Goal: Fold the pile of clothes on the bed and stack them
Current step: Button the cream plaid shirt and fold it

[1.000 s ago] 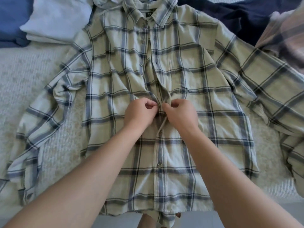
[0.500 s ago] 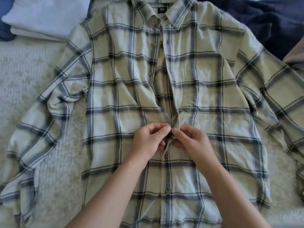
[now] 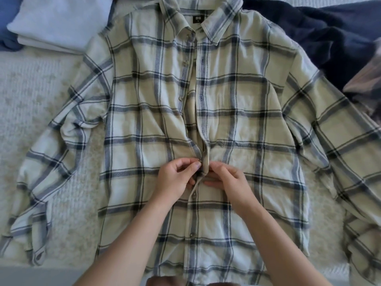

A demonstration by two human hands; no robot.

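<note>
Covering nearly the whole view, the white bedspread (image 3: 41,112) shows a fine woven, ribbed texture, and the camera now sits closer and higher over it than half a second ago, so the collar that was cut off then is fully in frame. Spread flat on the bedspread, front up, lies the plaid flannel shirt (image 3: 243,120), pale green-cream with navy and grey-blue check lines, soft and slightly wrinkled, its long sleeves angled outward to both sides; its black neck label (image 3: 197,19) shows inside the pointed collar. The shirt's front is closed below the hands and open above them, as before, and the hands have kept their place at the placket, roughly mid-chest. At top right a dark navy fuzzy garment (image 3: 321,36) lies crumpled, touching the shirt's shoulder, with a pinkish plaid fabric (image 3: 365,83) at the right edge. At top left a folded pale-blue garment (image 3: 55,19) rests in a neat rectangular stack, beside a blue folded item (image 3: 7,23) at the corner. The left hand (image 3: 175,178) pinches the button side of the placket between thumb and forefinger, and the right hand (image 3: 231,182) pinches the buttonhole strip, the fingertips of both nearly touching. Small round grey buttons (image 3: 194,194) run down the closed lower front.
</note>
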